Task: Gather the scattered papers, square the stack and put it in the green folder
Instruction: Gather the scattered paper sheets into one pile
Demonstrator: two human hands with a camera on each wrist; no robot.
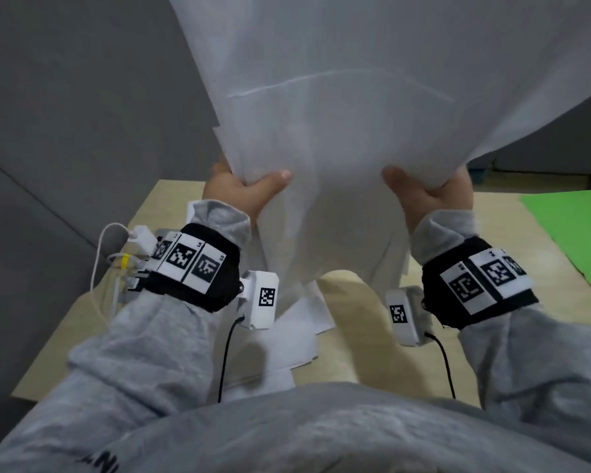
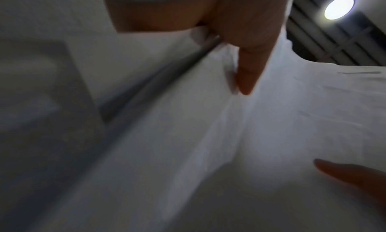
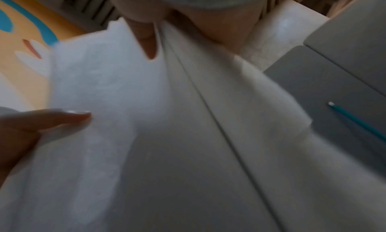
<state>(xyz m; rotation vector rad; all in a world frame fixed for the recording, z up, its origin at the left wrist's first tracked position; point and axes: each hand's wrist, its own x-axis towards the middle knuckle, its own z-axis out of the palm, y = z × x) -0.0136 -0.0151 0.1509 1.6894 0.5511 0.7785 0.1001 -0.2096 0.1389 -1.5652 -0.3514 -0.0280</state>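
A loose stack of white papers (image 1: pixel 338 114) stands upright above the table and fills the upper half of the head view. My left hand (image 1: pixel 243 191) grips its lower left side, thumb on the near face. My right hand (image 1: pixel 427 192) grips the lower right side the same way. Both wrist views show the papers (image 2: pixel 229 144) (image 3: pixel 167 136) close up and blurred, with a finger pressed on them. The sheets are uneven at the edges. A few more white sheets (image 1: pixel 287 339) lie on the table under my arms. The green folder (image 1: pixel 574 230) lies flat at the right.
The beige table (image 1: pixel 372 353) is narrow, with grey partition walls (image 1: pixel 65 114) close on the left and behind. A teal pen (image 3: pixel 359 121) shows against a grey surface in the right wrist view. White cables hang off the left wristband.
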